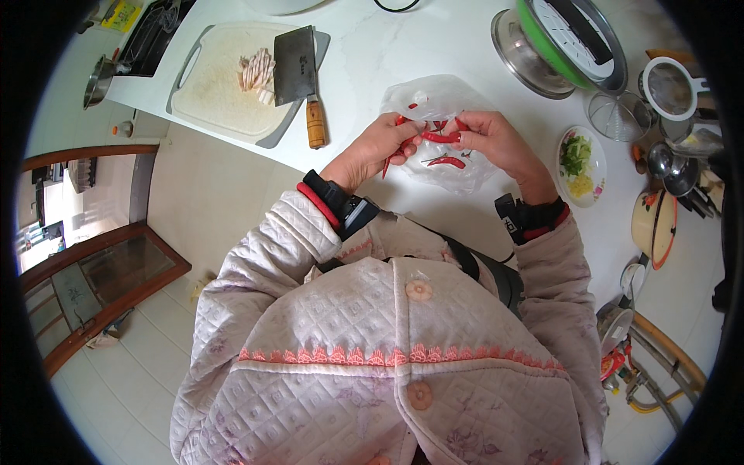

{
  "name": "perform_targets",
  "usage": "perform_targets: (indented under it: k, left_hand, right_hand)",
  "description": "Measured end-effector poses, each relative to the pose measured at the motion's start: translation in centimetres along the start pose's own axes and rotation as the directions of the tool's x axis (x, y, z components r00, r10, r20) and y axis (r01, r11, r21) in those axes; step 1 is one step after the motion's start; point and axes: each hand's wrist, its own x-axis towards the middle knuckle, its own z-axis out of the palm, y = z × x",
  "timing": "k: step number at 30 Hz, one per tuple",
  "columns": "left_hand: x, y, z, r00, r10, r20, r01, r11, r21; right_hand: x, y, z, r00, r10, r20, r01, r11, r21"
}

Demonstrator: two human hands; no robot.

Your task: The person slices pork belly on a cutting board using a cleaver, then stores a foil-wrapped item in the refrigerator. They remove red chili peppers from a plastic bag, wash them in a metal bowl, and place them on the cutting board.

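Note:
Several red chili peppers [399,152] are gripped in my left hand [378,144], their tips sticking out below the fingers. My right hand [501,138] pinches another red chili [440,138] between thumb and fingers, close to the left fingertips. Both hands are over a crumpled clear plastic bag [465,93] spread on the white countertop [354,70]. Inside or on the bag, a loose red chili [447,162] with a stem lies just below the hands. Whether it is under the plastic I cannot tell. The fingers partly hide the chilies between them.
A cutting board [203,93] at left bears sliced meat [256,70] and a cleaver [294,67], its wooden handle past the board's edge. At right stand a plate [599,148] of chopped greens, a wire strainer [619,116], a metal basin [505,52] and an enamel pot [644,224].

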Motion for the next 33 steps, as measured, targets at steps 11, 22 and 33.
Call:
perform_targets:
  k: [11, 22, 33]
  left_hand:
    - [-1.4, 0.5, 0.9, 0.926, 0.004, 0.377, 0.04, 0.993, -0.11]
    - [-1.4, -0.2, 1.5, 0.981, 0.072, 0.181, -0.017, 0.957, -0.288]
    - [-1.8, -0.9, 2.0, 0.996, 0.074, 0.053, -0.06, 0.973, -0.222]
  right_hand:
    - [-0.8, -0.4, 0.6, 0.998, 0.002, -0.056, -0.001, 1.0, 0.011]
    - [-1.8, 0.5, 1.5, 0.917, -0.315, -0.247, 0.199, 0.894, -0.402]
    - [-2.8, -1.0, 5.6, 0.809, -0.556, -0.189, 0.329, 0.695, -0.639]
